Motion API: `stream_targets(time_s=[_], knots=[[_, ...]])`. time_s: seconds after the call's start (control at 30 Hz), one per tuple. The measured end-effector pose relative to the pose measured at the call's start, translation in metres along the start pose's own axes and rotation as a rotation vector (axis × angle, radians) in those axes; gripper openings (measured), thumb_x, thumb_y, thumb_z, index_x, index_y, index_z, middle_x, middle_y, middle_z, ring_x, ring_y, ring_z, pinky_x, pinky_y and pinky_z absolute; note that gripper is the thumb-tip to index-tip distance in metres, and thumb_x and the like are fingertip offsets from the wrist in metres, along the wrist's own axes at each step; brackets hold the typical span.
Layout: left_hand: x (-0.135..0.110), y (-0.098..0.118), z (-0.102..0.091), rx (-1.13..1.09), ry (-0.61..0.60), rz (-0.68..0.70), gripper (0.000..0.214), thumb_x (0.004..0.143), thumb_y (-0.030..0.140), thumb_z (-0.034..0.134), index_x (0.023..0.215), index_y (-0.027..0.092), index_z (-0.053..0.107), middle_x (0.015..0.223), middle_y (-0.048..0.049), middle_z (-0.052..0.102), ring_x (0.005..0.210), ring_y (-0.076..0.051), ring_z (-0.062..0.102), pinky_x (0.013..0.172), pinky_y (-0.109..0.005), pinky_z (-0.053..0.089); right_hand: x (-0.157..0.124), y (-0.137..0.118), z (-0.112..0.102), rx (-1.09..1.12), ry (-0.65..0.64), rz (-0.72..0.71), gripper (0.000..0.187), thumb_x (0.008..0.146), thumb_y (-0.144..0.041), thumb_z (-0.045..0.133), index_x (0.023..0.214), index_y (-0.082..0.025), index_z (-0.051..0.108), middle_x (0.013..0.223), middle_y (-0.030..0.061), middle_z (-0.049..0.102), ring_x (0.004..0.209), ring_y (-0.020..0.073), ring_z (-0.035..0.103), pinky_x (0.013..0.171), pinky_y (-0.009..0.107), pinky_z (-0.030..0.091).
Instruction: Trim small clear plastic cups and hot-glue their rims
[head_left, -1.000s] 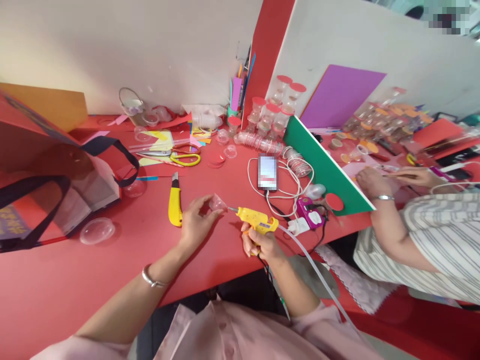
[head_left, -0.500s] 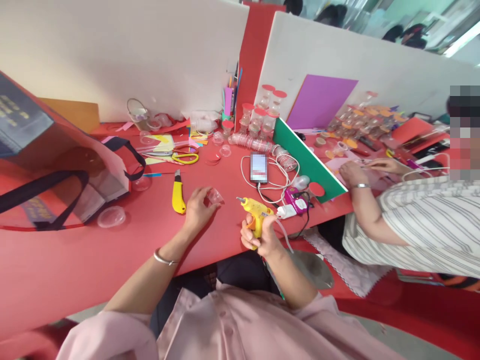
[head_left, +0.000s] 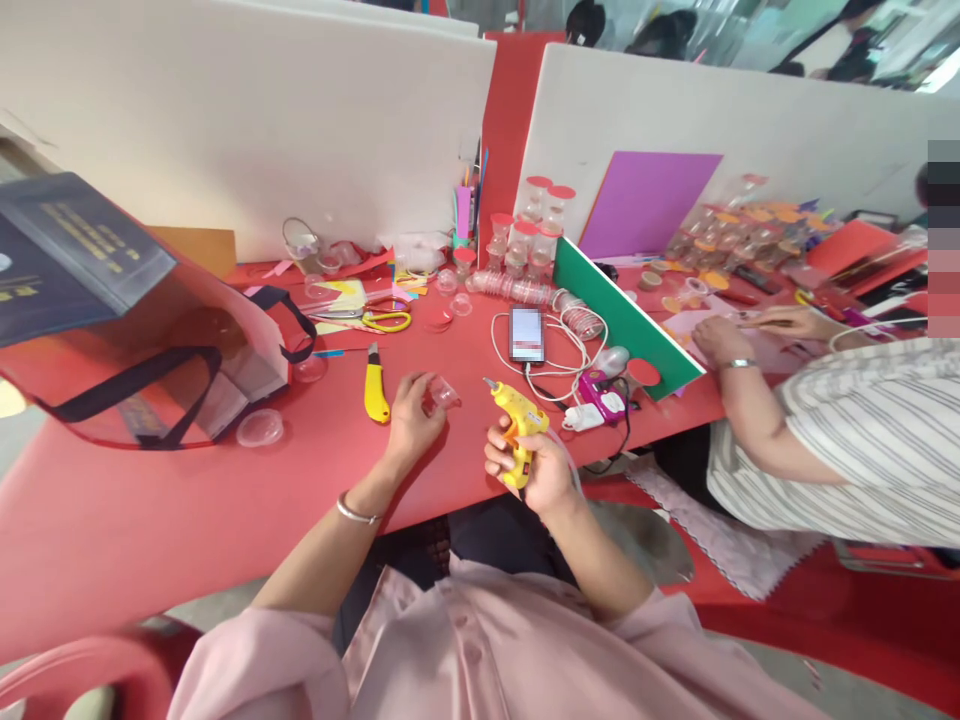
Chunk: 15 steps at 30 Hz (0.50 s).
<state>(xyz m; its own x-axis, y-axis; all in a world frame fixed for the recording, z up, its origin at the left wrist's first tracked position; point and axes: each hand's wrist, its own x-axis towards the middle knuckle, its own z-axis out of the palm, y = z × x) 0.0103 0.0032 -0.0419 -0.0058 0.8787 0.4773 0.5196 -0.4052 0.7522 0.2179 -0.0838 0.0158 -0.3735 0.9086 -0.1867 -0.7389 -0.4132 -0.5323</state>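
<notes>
My right hand is wrapped round the grip of a yellow hot glue gun, its nozzle pointing up and to the left. Close by on the left, my left hand pinches a small clear plastic cup just above the red table. A gap separates the nozzle from the cup. The cup's far side is partly hidden by my fingers. To the left of that hand lies a yellow utility knife, its blade end pointing away from me.
Scissors and paper scraps lie behind the knife. A phone sits among white cables, beside a purple power strip. A green divider separates a co-worker's arms. At left stands a red bag near a clear lid.
The view has shifted, so most things appear slightly further right. Both hands keep their hold on the cup and the glue gun, and the gun looks tilted a little differently.
</notes>
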Motion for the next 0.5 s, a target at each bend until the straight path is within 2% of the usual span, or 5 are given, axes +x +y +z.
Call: stream_targets(time_s=[0.17, 0.27, 0.33, 0.43, 0.5], knots=[[0.0, 0.01, -0.006, -0.033, 0.021, 0.01, 0.055, 0.075, 0.003, 0.06, 0.127, 0.021, 0.065, 0.129, -0.0125, 0.061, 0.108, -0.025, 0.067, 0.068, -0.029, 0.058, 0.004, -0.001, 0.005, 0.001, 0.032, -0.013, 0.032, 0.079, -0.037, 0.085, 0.098, -0.02, 0.065, 0.085, -0.0033, 0.054, 0.061, 0.0064, 0.044, 0.064, 0.025, 0.048], [0.002, 0.018, -0.01, -0.061, 0.051, 0.0, 0.048, 0.078, 0.004, 0.06, 0.123, 0.019, 0.067, 0.124, -0.0116, 0.063, 0.099, -0.021, 0.068, 0.063, -0.026, 0.055, 0.011, -0.001, 0.008, 0.033, 0.016, -0.009, 0.036, 0.078, -0.039, 0.089, 0.097, -0.021, 0.064, 0.082, -0.0046, 0.051, 0.061, 0.0055, 0.043, 0.064, 0.022, 0.047], [0.002, 0.023, -0.012, -0.075, 0.08, 0.007, 0.038, 0.083, 0.008, 0.061, 0.118, 0.018, 0.069, 0.116, -0.0098, 0.065, 0.09, -0.017, 0.067, 0.063, -0.025, 0.053, 0.018, -0.002, 0.012, 0.065, 0.016, -0.014, 0.039, 0.076, -0.039, 0.091, 0.098, -0.021, 0.064, 0.083, -0.0048, 0.051, 0.062, 0.0049, 0.044, 0.065, 0.021, 0.048], [0.002, 0.028, -0.013, -0.066, 0.115, 0.032, 0.017, 0.091, 0.016, 0.062, 0.104, 0.018, 0.074, 0.093, -0.0049, 0.068, 0.076, -0.014, 0.063, 0.066, -0.026, 0.051, 0.03, -0.004, 0.021, 0.095, 0.015, -0.012, 0.042, 0.073, -0.038, 0.094, 0.098, -0.02, 0.064, 0.083, -0.0048, 0.052, 0.063, 0.0047, 0.045, 0.067, 0.021, 0.051], [0.002, 0.028, -0.015, -0.058, 0.116, 0.037, 0.013, 0.095, 0.021, 0.061, 0.094, 0.018, 0.074, 0.08, -0.0023, 0.068, 0.07, -0.014, 0.062, 0.066, -0.026, 0.049, 0.038, -0.005, 0.027, 0.098, 0.019, -0.011, 0.043, 0.072, -0.037, 0.095, 0.097, -0.021, 0.064, 0.082, -0.0051, 0.052, 0.063, 0.0051, 0.046, 0.067, 0.02, 0.051]])
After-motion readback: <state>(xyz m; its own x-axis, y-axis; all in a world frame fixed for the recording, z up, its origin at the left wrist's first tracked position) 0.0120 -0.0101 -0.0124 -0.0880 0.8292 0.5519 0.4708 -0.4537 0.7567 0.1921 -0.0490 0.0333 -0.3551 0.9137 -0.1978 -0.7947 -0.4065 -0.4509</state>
